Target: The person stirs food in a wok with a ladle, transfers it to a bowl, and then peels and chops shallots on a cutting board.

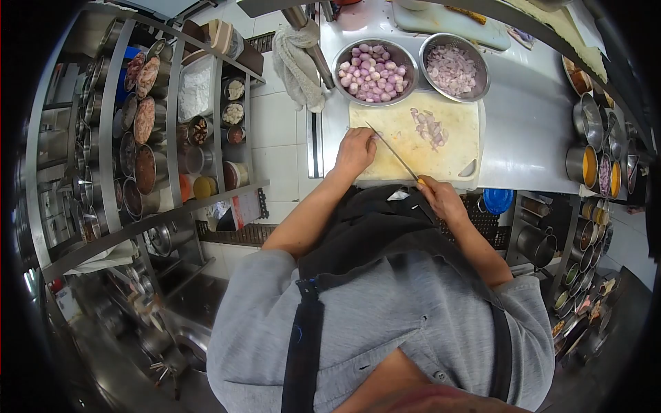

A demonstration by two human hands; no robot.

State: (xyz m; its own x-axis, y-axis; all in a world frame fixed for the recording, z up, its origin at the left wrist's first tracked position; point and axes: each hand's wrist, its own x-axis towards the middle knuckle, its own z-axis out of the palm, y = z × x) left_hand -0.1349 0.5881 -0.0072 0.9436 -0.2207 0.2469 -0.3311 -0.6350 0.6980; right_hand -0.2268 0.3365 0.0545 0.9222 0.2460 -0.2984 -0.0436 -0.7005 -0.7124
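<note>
Right hand (444, 201) clamps round knife (394, 153) at five o'clock of cutting board (460, 153); left hand (355, 151) curls at nine, perhaps guarding fingertips, can't tell if gripping; whole onions (372, 74) at eleven, chopped onions (452, 71) at one, likely for easy reach.

Grey shirt (392, 303) of finely mottled cloth, short loose sleeves (258, 289), small round buttons (441, 376) on the front, neck opening in V shape, black apron (365, 241), two black straps (303, 358), small curved blue mark (300, 334) on the left strap.
</note>
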